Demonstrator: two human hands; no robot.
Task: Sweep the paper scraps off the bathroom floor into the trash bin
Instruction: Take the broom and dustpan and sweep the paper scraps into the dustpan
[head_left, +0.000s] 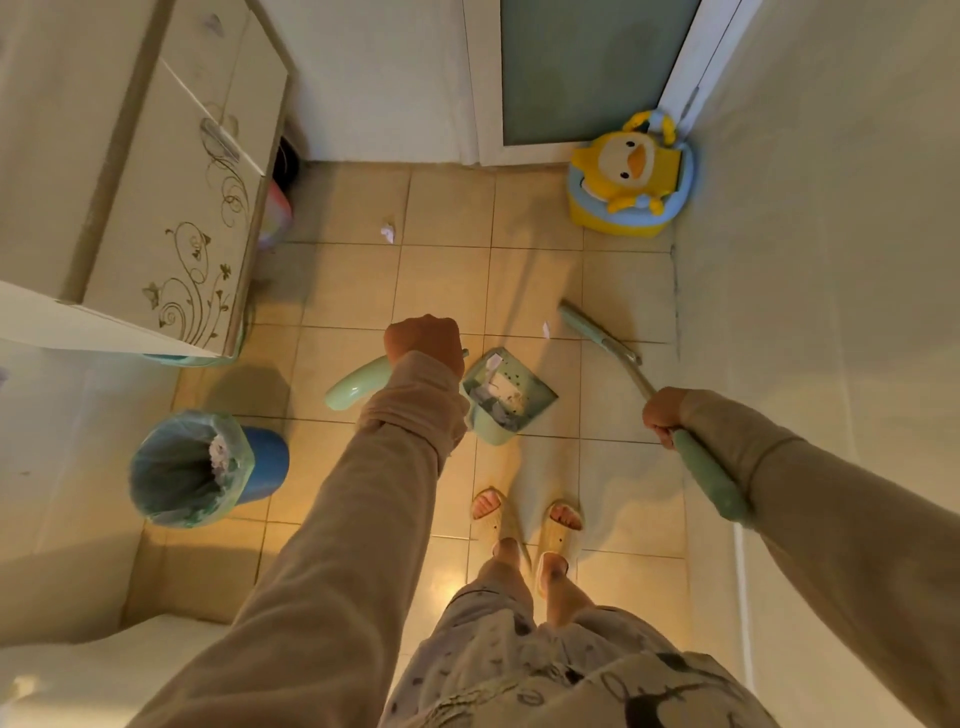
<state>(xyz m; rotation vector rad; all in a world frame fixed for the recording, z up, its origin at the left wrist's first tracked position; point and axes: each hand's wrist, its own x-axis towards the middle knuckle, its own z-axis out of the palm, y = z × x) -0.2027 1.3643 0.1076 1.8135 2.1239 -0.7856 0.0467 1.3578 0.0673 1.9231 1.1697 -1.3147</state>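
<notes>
The dustpan (511, 397) and the broom (709, 475) are both mint green. White paper scraps (388, 232) lie on beige floor tiles (441, 280). At eight o'clock the trash bin (267, 462) is blue, lined with a pale green see-through bag. At one o'clock sits a yellow and light-blue duck potty (631, 182). At ten o'clock the cream cabinet (192, 260) bears brown swirling flower vines. The trousers (519, 665) are pale with dark prints.

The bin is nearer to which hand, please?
Left. The left hand holds the dustpan handle right of the bin; the right hand grips the broom farther right.
</notes>
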